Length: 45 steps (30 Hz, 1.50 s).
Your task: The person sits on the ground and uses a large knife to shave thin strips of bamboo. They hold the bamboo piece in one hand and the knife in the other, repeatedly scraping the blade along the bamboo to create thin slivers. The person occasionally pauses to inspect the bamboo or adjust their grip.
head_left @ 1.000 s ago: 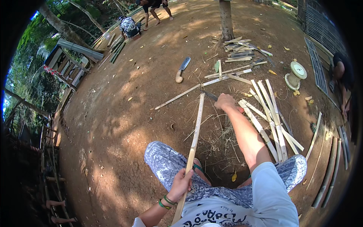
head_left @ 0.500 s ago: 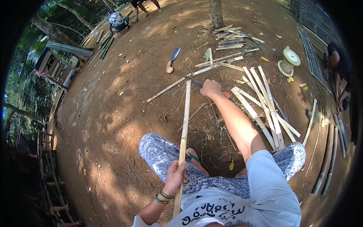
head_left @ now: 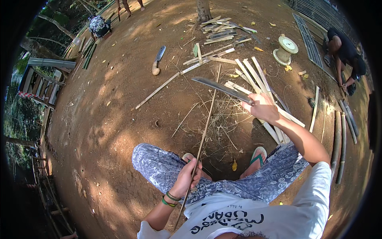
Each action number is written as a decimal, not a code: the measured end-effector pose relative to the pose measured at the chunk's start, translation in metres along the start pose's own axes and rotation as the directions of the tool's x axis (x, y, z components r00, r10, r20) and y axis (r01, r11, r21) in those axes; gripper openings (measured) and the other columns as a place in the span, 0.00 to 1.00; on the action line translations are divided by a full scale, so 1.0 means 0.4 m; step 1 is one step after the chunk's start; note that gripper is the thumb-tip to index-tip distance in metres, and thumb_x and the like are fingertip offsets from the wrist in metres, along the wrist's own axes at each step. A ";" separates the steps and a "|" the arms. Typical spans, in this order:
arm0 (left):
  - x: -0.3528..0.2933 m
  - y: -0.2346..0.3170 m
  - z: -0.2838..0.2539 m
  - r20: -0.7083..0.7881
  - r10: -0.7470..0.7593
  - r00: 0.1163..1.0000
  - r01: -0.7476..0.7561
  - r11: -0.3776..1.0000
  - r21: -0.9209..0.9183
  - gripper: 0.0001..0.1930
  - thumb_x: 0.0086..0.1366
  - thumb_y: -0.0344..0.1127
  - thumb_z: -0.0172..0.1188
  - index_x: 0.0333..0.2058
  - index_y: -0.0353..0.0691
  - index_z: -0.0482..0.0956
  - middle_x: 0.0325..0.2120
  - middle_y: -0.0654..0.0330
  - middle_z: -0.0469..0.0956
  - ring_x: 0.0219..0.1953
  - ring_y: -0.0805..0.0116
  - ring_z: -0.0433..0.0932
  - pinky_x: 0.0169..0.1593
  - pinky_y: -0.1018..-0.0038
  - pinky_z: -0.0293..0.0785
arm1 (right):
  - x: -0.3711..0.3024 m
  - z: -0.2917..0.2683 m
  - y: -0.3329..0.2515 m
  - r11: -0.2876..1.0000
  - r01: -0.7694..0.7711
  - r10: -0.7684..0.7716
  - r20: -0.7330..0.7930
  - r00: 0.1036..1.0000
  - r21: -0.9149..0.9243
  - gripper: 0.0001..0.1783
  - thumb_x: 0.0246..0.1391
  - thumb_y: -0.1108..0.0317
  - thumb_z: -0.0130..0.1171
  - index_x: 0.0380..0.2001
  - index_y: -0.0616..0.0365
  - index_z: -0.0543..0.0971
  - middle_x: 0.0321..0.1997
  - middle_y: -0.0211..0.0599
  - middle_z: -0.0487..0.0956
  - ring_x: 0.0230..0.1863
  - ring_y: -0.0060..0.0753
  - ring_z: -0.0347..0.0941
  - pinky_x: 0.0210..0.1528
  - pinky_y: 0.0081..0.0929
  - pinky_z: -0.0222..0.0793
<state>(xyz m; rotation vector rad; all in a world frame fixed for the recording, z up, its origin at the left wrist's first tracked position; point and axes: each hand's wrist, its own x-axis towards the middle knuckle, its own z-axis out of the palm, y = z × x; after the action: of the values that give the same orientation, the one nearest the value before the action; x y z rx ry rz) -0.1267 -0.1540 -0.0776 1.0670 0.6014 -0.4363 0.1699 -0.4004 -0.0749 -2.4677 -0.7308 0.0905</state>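
My left hand (head_left: 186, 177), with beaded bands at its wrist, is closed around a long thin bamboo strip (head_left: 207, 123). The strip slants up and away from my lap, its narrow edge turned toward me. In my right hand (head_left: 263, 108) is the handle of a machete (head_left: 223, 89). Its dark blade points left, and its tip lies left of the strip in the picture; I cannot tell whether they touch. Fine shavings (head_left: 223, 119) litter the dirt between my feet. Several pale split bamboo slats (head_left: 262, 77) lie partly hidden behind my right hand.
A second knife (head_left: 158, 59) with a wooden handle lies on the dirt ahead. Bamboo pieces (head_left: 219, 34) are heaped by a tree trunk (head_left: 203, 11). At right are a cable spool (head_left: 285, 50), bamboo poles (head_left: 339, 147) and a person bending down (head_left: 345, 51). Others work far left.
My right hand has drawn back toward me and right, lifting the machete off the strip's far end. The strip has turned from its broad face to its narrow edge.
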 end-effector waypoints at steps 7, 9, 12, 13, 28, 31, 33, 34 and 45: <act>0.077 0.029 0.116 0.099 0.033 0.995 -0.057 0.967 0.249 0.23 0.80 0.54 0.35 0.39 0.40 0.68 0.15 0.68 0.61 0.09 0.79 0.54 0.14 0.81 0.54 | -0.233 -0.002 -0.051 0.965 0.224 -0.188 0.230 0.955 -0.137 0.18 0.44 0.53 0.69 0.26 0.55 0.78 0.18 0.41 0.77 0.23 0.51 0.78 0.27 0.49 0.72; 0.082 0.025 0.139 0.061 0.082 0.995 -0.098 0.934 0.345 0.23 0.80 0.53 0.37 0.36 0.40 0.68 0.15 0.67 0.63 0.10 0.79 0.56 0.14 0.79 0.56 | -0.252 0.011 -0.055 0.965 0.238 -0.211 0.206 0.955 -0.113 0.18 0.43 0.53 0.70 0.26 0.56 0.78 0.20 0.41 0.78 0.24 0.50 0.79 0.28 0.48 0.72; 0.075 0.008 0.167 0.001 0.267 0.964 -0.221 0.796 0.563 0.22 0.79 0.51 0.40 0.33 0.40 0.67 0.16 0.67 0.64 0.11 0.79 0.58 0.15 0.78 0.59 | -0.270 0.016 -0.052 0.968 0.232 -0.210 0.200 0.957 -0.096 0.20 0.42 0.53 0.72 0.26 0.57 0.77 0.22 0.40 0.79 0.27 0.49 0.80 0.27 0.48 0.73; 0.076 0.007 0.167 -0.010 0.293 0.956 -0.237 0.792 0.563 0.20 0.79 0.49 0.44 0.31 0.40 0.67 0.16 0.67 0.64 0.14 0.78 0.62 0.18 0.79 0.61 | -0.274 0.016 -0.052 0.969 0.229 -0.209 0.199 0.958 -0.089 0.20 0.42 0.53 0.72 0.26 0.57 0.77 0.22 0.40 0.78 0.26 0.49 0.79 0.27 0.48 0.73; 0.046 -0.002 0.151 -0.007 0.344 0.939 -0.278 0.772 0.572 0.19 0.77 0.49 0.49 0.34 0.38 0.69 0.17 0.66 0.68 0.17 0.76 0.74 0.22 0.75 0.70 | -0.230 -0.005 -0.048 0.963 0.201 -0.180 0.128 0.975 -0.179 0.20 0.43 0.53 0.72 0.27 0.58 0.78 0.20 0.43 0.80 0.24 0.51 0.80 0.28 0.47 0.73; 0.038 0.006 0.139 -0.017 0.315 0.949 -0.250 0.783 0.569 0.19 0.77 0.48 0.49 0.34 0.38 0.69 0.17 0.66 0.68 0.18 0.77 0.74 0.23 0.76 0.70 | -0.206 -0.012 -0.032 0.981 0.107 -0.102 0.039 0.994 -0.161 0.19 0.42 0.55 0.73 0.26 0.58 0.78 0.20 0.44 0.80 0.24 0.52 0.79 0.29 0.47 0.74; 0.047 0.013 0.139 -0.015 0.322 0.947 -0.260 0.790 0.555 0.19 0.77 0.48 0.49 0.34 0.38 0.69 0.17 0.67 0.68 0.18 0.77 0.74 0.23 0.76 0.70 | -0.209 -0.013 -0.055 0.977 0.155 -0.145 0.078 0.986 -0.145 0.19 0.43 0.55 0.72 0.27 0.58 0.78 0.20 0.44 0.80 0.24 0.52 0.79 0.29 0.48 0.73; 0.047 0.013 0.141 -0.013 0.326 0.945 -0.266 0.793 0.548 0.19 0.77 0.48 0.49 0.34 0.38 0.69 0.17 0.67 0.68 0.18 0.77 0.74 0.23 0.76 0.70 | -0.215 -0.015 -0.066 0.969 0.204 -0.188 0.113 0.976 -0.141 0.19 0.43 0.55 0.72 0.27 0.58 0.79 0.19 0.45 0.79 0.23 0.52 0.79 0.29 0.48 0.73; -0.007 0.025 0.129 0.006 0.348 0.937 -0.287 0.762 0.580 0.17 0.77 0.45 0.48 0.34 0.37 0.69 0.19 0.64 0.73 0.20 0.78 0.71 0.25 0.76 0.68 | -0.154 -0.046 -0.041 0.987 0.053 -0.054 0.002 0.999 -0.150 0.17 0.39 0.57 0.72 0.26 0.58 0.80 0.19 0.45 0.79 0.22 0.51 0.77 0.27 0.47 0.72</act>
<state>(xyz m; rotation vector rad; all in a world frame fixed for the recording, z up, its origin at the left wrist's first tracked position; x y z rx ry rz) -0.1103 -0.1962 -0.0510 1.7547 0.3635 -0.2628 0.1135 -0.4302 -0.0562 -2.5875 -0.8298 0.0130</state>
